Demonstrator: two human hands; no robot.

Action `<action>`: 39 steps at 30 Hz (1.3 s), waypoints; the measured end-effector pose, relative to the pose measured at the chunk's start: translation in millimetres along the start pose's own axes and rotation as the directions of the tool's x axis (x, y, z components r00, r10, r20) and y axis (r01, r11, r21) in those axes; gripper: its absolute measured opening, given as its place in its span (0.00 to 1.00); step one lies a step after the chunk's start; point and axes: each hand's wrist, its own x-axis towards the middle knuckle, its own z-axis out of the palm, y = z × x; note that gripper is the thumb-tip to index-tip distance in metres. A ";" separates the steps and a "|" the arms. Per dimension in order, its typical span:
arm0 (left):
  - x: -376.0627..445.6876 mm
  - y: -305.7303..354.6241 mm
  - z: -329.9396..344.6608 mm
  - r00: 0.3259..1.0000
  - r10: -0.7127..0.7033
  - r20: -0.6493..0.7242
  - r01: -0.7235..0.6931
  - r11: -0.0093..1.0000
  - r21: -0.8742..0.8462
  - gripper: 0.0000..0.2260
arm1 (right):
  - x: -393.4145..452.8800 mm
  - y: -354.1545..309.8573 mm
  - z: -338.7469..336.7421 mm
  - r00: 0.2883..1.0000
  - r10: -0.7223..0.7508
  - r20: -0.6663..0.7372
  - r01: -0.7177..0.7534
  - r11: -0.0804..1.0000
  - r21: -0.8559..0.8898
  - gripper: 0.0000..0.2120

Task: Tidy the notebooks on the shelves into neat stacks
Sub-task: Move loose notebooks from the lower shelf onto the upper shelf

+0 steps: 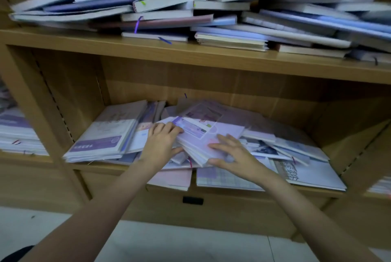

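A small bundle of pale lilac notebooks (pixel 203 141) is being gripped from both sides on the lower shelf (pixel 306 193) of a wooden bookcase. The left hand (pixel 160 143) is being closed on the bundle's left edge, with the fingers curled over the top cover and the thumb tucked beneath the lower corner. The right hand (pixel 230 154) is being clamped on the bundle's near right corner, with the fingers spread across the top cover and the thumb pressed against the front edge. The bundle is being held tilted, its near edge fanned so that several page blocks are being shown. It is being kept just above a loose, overlapping heap of other notebooks (pixel 281 151) that is being spread across the middle and right of the lower shelf, some of them being left to overhang the front edge. To the left of the left hand, a neater stack with a purple band (pixel 99 141) is being carried by the same shelf, close against the side wall. On the upper shelf (pixel 169 50), a wide, untidy pile of notebooks (pixel 190 12) is being left at crossed angles, with purple ribbon markers (pixel 138 24) being let hang from a few. Further stacks (pixel 17 132) are being partly shown in the compartment at far left. Below the bookcase, a pale tiled floor (pixel 169 244) is being seen.
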 end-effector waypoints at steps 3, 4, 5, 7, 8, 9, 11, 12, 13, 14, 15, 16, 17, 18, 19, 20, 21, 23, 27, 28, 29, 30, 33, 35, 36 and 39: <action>-1.0 13.4 0.4 0.991 0.018 -0.130 -0.021 1.000 -0.018 0.20 | -11.9 12.2 4.9 0.914 0.353 -0.198 -0.203 0.823 0.531 0.24; -1.1 19.6 2.4 0.985 0.039 -0.169 -0.047 0.998 -0.043 0.19 | -13.3 15.9 7.9 0.891 0.441 -0.108 -0.248 0.671 0.698 0.27; -2.6 25.4 4.7 0.980 0.072 -0.184 -0.085 0.994 -0.065 0.18 | -14.0 19.5 11.6 0.886 0.463 -0.009 -0.257 0.509 0.822 0.27; -2.8 35.4 2.5 0.986 0.125 -0.106 -0.134 0.988 -0.077 0.20 | -10.1 22.9 13.6 0.884 0.466 0.026 -0.206 0.340 0.918 0.22; -1.6 36.8 -0.8 0.995 0.099 -0.021 -0.101 0.992 -0.080 0.22 | -7.3 23.7 12.7 0.874 0.485 0.010 -0.190 0.323 0.927 0.20; -0.8 34.2 -3.8 0.996 0.019 0.091 -0.011 0.996 -0.088 0.27 | -5.0 24.5 11.7 0.866 0.500 -0.006 -0.177 0.320 0.931 0.19; 1.4 23.5 -12.2 0.917 -0.198 0.345 0.265 0.951 -0.158 0.37 | -1.4 28.7 8.9 0.859 0.512 -0.026 -0.165 0.324 0.932 0.19; 4.3 19.1 -17.5 0.866 -0.245 0.435 0.376 0.894 -0.245 0.40 | -0.7 30.0 7.2 0.857 0.514 -0.025 -0.166 0.323 0.932 0.19; 8.4 16.1 -22.2 0.841 -0.248 0.480 0.438 0.834 -0.336 0.41 | -0.3 30.9 5.4 0.855 0.519 -0.023 -0.170 0.321 0.931 0.20; 12.5 14.9 -25.7 0.834 -0.233 0.500 0.460 0.793 -0.399 0.40 | -0.1 30.8 4.0 0.848 0.530 -0.022 -0.178 0.323 0.930 0.20; 15.1 16.4 -28.8 0.833 -0.221 0.507 0.467 0.773 -0.429 0.38 | 0.0 31.2 3.0 0.842 0.539 -0.019 -0.182 0.317 0.931 0.20; 17.2 19.8 -31.7 0.835 -0.215 0.506 0.467 0.764 -0.446 0.36 | 0.0 31.6 2.4 0.842 0.540 -0.009 -0.183 0.301 0.936 0.20; 16.8 23.5 -31.5 0.842 -0.203 0.500 0.458 0.758 -0.464 0.35 | -0.3 31.9 2.4 0.847 0.532 0.007 -0.181 0.276 0.944 0.20; 14.9 27.1 -29.7 0.850 -0.194 0.490 0.454 0.743 -0.492 0.34 | -1.5 31.8 2.6 0.853 0.522 0.017 -0.173 0.251 0.953 0.20; 11.8 29.6 -29.1 0.857 -0.189 0.480 0.454 0.718 -0.528 0.33 | -2.9 30.5 2.5 0.860 0.510 0.017 -0.160 0.238 0.958 0.20; 8.2 30.1 -29.5 0.860 -0.189 0.474 0.466 0.670 -0.578 0.32 | -4.5 28.1 2.4 0.867 0.498 0.001 -0.141 0.243 0.960 0.21; 4.6 28.3 -30.3 0.854 -0.192 0.483 0.493 0.591 -0.638 0.31 | -6.0 24.8 2.9 0.873 0.487 -0.027 -0.119 0.266 0.957 0.21; -1.9 22.1 -34.3 0.819 -0.215 0.531 0.573 0.355 -0.739 0.25 | -7.0 16.0 6.9 0.872 0.478 -0.104 -0.087 0.360 0.929 0.22; -23.6 -1.3 -34.2 0.811 -0.335 0.480 0.575 0.302 -0.761 0.17 | 3.3 -10.2 21.6 0.872 0.420 -0.253 -0.053 0.593 0.803 0.28; -30.2 -11.0 -34.3 0.816 -0.365 0.448 0.557 0.289 -0.779 0.16 | 11.0 -18.1 25.9 0.878 0.391 -0.277 -0.037 0.632 0.774 0.29; -36.3 -23.5 -36.8 0.818 -0.394 0.419 0.538 0.271 -0.798 0.15 | 20.8 -28.2 30.4 0.888 0.353 -0.293 -0.016 0.663 0.749 0.29; -41.3 -38.0 -41.0 0.821 -0.424 0.382 0.517 0.269 -0.813 0.15 | 33.5 -39.7 35.9 0.899 0.312 -0.308 0.006 0.693 0.721 0.30; -52.9 -89.3 -56.5 0.810 -0.542 0.223 0.452 0.335 -0.827 0.16 | 78.2 -78.7 58.0 0.934 0.215 -0.287 0.063 0.689 0.722 0.29; -59.4 -125.2 -62.0 0.752 -0.645 0.135 0.473 0.386 -0.792 0.16 | 106.2 -109.4 74.2 0.955 0.214 -0.207 0.039 0.599 0.800 0.27; -63.8 -142.5 -61.1 0.709 -0.693 0.128 0.532 0.408 -0.742 0.15 | 116.2 -124.3 80.9 0.966 0.214 -0.143 -0.001 0.559 0.829 0.25; -75.7 -178.4 -52.7 0.579 -0.778 0.245 0.765 0.413 -0.494 0.16 | 128.5 -147.6 97.1 0.980 0.191 0.049 -0.148 0.548 0.823 0.20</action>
